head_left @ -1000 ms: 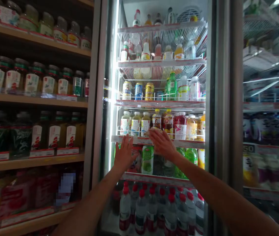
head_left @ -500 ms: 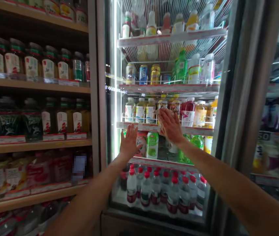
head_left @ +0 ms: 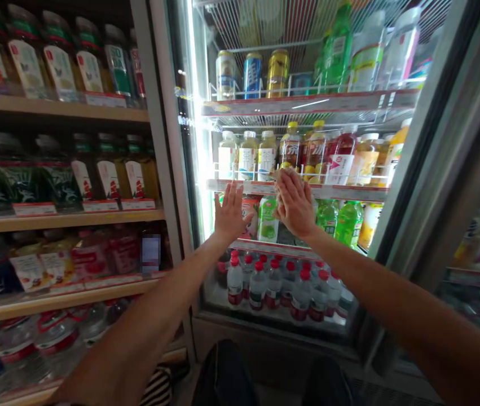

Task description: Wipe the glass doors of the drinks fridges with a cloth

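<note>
My left hand lies flat against the glass door of a drinks fridge, fingers stretched and spread, holding nothing. To its right, my right hand presses a crumpled, pale cloth to the same glass. Most of the cloth is hidden under the palm and fingers. Behind the glass, near my hands, stand a green-and-white drink carton, green bottles and yellow-capped tea bottles.
Red-capped bottles fill the fridge's bottom. Cans stand on an upper shelf. Wooden shelves with bottled drinks run along the left. A metal door frame borders the right. My knees show below, beside something striped.
The view has tilted down and come closer, so my knees now show. My left hand stays spread on the glass. The right hand keeps the cloth pressed there, in nearly the same spot.
</note>
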`<move>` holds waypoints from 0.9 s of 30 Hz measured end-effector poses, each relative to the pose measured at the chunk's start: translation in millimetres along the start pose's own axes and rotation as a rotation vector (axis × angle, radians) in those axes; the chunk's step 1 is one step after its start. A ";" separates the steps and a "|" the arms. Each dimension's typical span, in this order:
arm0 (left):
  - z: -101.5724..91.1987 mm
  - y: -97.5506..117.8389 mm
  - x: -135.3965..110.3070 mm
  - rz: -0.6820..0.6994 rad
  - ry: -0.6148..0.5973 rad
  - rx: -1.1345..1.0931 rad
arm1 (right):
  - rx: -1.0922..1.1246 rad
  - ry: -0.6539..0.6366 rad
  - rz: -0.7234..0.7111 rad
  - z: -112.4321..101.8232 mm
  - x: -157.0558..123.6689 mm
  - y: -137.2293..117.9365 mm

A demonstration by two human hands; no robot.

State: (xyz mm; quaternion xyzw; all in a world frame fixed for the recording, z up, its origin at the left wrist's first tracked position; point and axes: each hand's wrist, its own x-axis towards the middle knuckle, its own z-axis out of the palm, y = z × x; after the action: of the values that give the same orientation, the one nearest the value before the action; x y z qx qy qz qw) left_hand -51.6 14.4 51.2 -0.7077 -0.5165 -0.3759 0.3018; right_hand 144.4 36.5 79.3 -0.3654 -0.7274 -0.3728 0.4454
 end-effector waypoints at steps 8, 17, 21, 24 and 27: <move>31.9 63.8 17.8 0.184 0.288 -0.320 | 0.223 0.042 0.180 -1.1 -5.6 -19.4; 48.2 68.7 40.6 0.248 0.209 -0.107 | 0.065 0.058 0.054 -46.4 -13.4 32.9; 38.5 -6.1 39.3 0.044 0.363 -0.062 | -0.199 0.105 0.029 -53.6 -24.5 87.7; 34.2 -43.9 36.6 -0.170 0.536 -0.061 | -0.285 0.087 0.016 -49.2 -35.4 105.4; 41.4 -18.3 34.9 -0.062 0.549 -0.070 | -0.319 0.107 0.002 -45.8 -38.9 103.2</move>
State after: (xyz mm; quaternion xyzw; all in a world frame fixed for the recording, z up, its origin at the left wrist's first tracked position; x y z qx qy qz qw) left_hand -53.6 70.9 59.1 -0.5732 -0.4236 -0.5801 0.3943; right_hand 263.8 35.9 80.7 -0.4121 -0.6338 -0.5020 0.4200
